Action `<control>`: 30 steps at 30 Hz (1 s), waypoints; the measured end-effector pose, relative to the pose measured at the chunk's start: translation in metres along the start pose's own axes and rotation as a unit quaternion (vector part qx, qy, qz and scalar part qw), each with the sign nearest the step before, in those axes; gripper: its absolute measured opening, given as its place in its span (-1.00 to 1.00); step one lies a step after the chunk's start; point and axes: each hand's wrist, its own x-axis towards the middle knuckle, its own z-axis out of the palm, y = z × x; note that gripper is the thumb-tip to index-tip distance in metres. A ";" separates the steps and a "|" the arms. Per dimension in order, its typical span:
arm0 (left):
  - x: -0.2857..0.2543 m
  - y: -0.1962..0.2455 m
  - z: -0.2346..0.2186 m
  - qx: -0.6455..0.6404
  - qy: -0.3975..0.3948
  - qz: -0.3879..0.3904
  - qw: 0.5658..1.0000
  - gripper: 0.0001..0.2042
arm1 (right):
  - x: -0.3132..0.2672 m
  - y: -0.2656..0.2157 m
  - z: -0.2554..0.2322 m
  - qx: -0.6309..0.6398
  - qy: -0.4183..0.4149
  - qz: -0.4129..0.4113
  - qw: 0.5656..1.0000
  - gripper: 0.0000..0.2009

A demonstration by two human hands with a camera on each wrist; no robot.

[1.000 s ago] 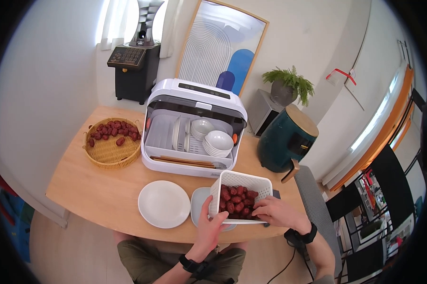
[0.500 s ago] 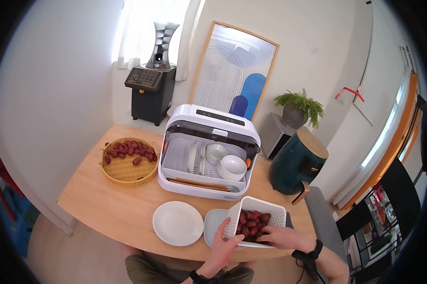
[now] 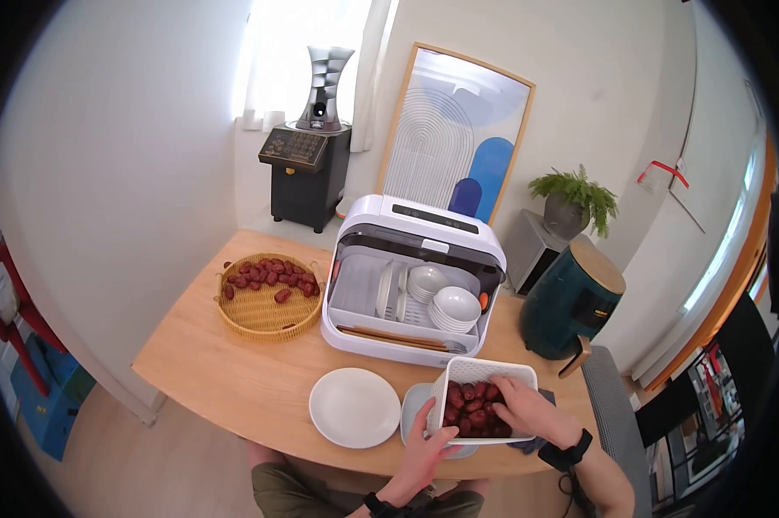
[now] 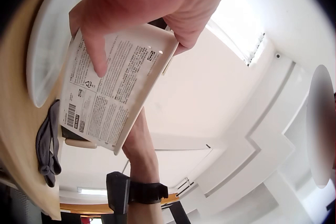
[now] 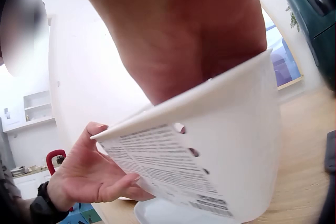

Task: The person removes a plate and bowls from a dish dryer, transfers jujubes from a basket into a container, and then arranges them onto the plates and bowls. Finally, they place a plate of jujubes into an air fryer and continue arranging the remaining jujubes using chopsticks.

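Note:
A white perforated basket (image 3: 446,393) of dark red dates (image 3: 471,410) is held tilted over a light square plate (image 3: 414,410) near the table's front edge. My left hand (image 3: 426,451) grips the basket by its left wall, thumb against the outside; the left wrist view shows printed text on the basket's base (image 4: 115,85). My right hand (image 3: 532,407) reaches over the right rim, its fingers in among the dates. In the right wrist view the basket wall hides those fingertips, and I cannot tell whether they pinch a date. A round white plate (image 3: 355,407) lies left of the basket.
A round woven tray (image 3: 269,319) with more dates stands at the table's left. Behind the plates is an open white dish cabinet (image 3: 381,350) with bowls, plates and chopsticks. A green air fryer (image 3: 562,302) stands at the right, and a dark cloth (image 4: 48,145) lies beside the basket.
The head view has swung left, so the scene sits farther right. My right hand has shifted from the front of the basket toward its back right corner; my left hand keeps its grip.

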 end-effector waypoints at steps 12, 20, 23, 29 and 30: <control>0.007 0.014 0.008 -0.019 0.004 0.021 1.000 -0.27 | 0.007 -0.009 -0.011 0.031 -0.072 0.046 0.996 -0.40; 0.013 0.013 0.004 -0.001 -0.017 0.028 0.999 -0.26 | -0.019 -0.004 -0.017 0.024 -0.083 -0.063 0.994 -0.68; 0.016 0.009 0.003 -0.010 -0.016 0.028 0.999 -0.27 | -0.026 -0.006 -0.017 0.062 -0.091 -0.101 0.989 -0.78; 0.014 0.007 0.003 -0.031 -0.009 0.035 0.999 -0.22 | -0.039 -0.021 -0.030 0.041 -0.013 -0.068 0.997 -0.77; 0.014 0.007 0.002 -0.032 -0.005 0.033 0.999 -0.22 | -0.041 -0.024 -0.033 0.043 -0.017 -0.068 0.997 -0.77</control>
